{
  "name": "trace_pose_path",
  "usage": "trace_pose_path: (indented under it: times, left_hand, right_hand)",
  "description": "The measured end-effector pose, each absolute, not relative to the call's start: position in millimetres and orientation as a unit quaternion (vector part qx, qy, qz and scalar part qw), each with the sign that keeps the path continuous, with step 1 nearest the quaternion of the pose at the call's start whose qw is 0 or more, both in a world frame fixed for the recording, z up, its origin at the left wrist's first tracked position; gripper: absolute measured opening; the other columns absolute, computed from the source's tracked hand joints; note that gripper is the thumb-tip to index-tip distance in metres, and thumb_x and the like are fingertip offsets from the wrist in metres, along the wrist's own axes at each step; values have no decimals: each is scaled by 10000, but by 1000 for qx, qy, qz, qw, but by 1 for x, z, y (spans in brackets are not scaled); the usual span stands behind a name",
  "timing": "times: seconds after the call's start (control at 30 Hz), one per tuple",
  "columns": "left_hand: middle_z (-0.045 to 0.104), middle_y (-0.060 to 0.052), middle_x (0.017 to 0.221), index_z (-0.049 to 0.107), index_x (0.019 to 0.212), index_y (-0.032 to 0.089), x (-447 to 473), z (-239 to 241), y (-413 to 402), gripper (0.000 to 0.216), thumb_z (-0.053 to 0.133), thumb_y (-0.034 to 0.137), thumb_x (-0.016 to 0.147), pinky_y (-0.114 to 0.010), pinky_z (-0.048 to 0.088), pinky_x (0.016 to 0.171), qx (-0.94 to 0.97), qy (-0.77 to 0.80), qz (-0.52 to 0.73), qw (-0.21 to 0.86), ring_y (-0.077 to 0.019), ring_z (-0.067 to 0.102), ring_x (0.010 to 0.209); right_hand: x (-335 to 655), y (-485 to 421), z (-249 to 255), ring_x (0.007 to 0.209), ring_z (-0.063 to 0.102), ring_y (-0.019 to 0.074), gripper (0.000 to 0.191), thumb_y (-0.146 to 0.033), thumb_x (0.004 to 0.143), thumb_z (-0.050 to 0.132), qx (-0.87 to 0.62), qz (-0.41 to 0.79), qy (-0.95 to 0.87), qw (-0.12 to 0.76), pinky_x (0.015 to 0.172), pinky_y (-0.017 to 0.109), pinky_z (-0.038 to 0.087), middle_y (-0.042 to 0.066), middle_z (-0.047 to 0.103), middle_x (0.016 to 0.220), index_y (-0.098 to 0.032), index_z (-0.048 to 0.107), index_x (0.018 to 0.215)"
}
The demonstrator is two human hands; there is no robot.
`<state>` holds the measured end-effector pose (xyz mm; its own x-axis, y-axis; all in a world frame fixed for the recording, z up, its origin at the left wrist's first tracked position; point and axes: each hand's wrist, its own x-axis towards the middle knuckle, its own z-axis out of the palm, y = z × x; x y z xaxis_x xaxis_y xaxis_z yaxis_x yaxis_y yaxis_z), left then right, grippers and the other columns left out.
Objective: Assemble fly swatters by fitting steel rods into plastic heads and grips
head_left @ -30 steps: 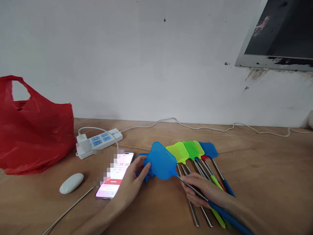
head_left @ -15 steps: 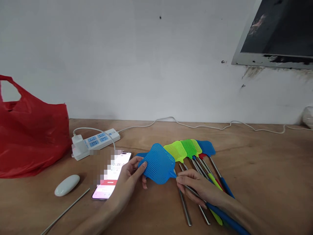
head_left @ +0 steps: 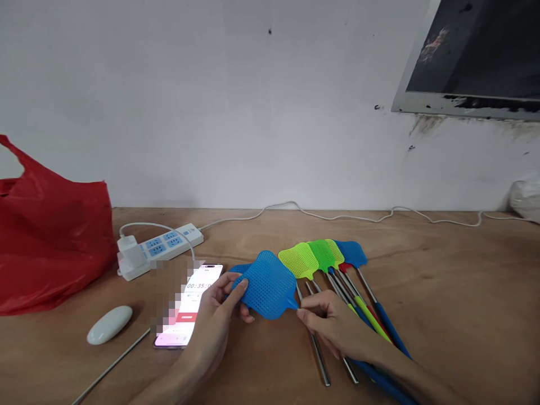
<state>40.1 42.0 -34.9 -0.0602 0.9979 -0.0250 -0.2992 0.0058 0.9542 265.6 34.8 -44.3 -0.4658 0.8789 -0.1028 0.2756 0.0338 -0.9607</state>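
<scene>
My left hand point(head_left: 217, 315) pinches the left edge of a blue fly swatter head point(head_left: 266, 284), held just above the wooden table point(head_left: 455, 292). My right hand point(head_left: 333, 326) is closed on that swatter's metal rod right where it meets the head. The blue grip of the handle point(head_left: 379, 379) runs back under my right forearm. Beyond lies a fanned row of several other swatters, yellow point(head_left: 298, 260), green point(head_left: 323, 254) and blue point(head_left: 351, 253), with metal rods point(head_left: 319, 363) pointing toward me.
A lit phone point(head_left: 189, 306) lies left of my left hand. Farther left are a white power strip point(head_left: 162, 247), a white oval object point(head_left: 109, 324), a loose metal rod point(head_left: 112, 365) and a red plastic bag point(head_left: 46, 230). A white cable point(head_left: 337, 216) runs along the wall.
Both hands drew the blue swatter slightly left and toward me. My right hand slid up the rod to the base of the head. The camera view shifted a little right.
</scene>
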Motion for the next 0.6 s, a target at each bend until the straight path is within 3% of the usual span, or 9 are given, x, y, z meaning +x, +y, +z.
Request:
trace_pose_path:
  times: [0.2, 0.37, 0.5, 0.6]
  left_hand:
    - [600, 51, 650, 636, 922, 151, 40, -36, 42, 410, 844, 440, 719, -221, 514, 465, 419, 419, 603, 534, -93, 543, 484]
    - [589, 52, 633, 648, 918, 159, 38, -33, 43, 366, 810, 451, 771, -218, 511, 483, 444, 396, 599, 537, -103, 543, 516]
    - [589, 49, 617, 642, 885, 163, 38, -33, 43, 336, 792, 449, 795, -218, 502, 489, 449, 391, 608, 526, -102, 539, 506]
    - [599, 43, 609, 632, 873, 164, 37, -34, 43, 319, 774, 443, 815, -222, 498, 501, 451, 393, 611, 519, -108, 557, 509]
  right_hand:
    - [264, 42, -42, 219, 259, 54, 399, -490, 859, 584, -346, 684, -573, 289, 282, 190, 152, -111, 373, 290, -208, 509, 586]
    - [258, 41, -44, 202, 139, 41, 386, -482, 816, 605, -280, 783, -467, 301, 303, 189, 165, -130, 318, 250, -206, 499, 568]
    - [258, 42, -45, 206, 134, 41, 386, -465, 854, 579, -270, 787, -468, 297, 301, 190, 145, -134, 305, 255, -209, 485, 582]
    - [261, 41, -44, 209, 205, 48, 395, -462, 891, 567, -298, 713, -553, 311, 290, 195, 120, -118, 355, 281, -203, 500, 599]
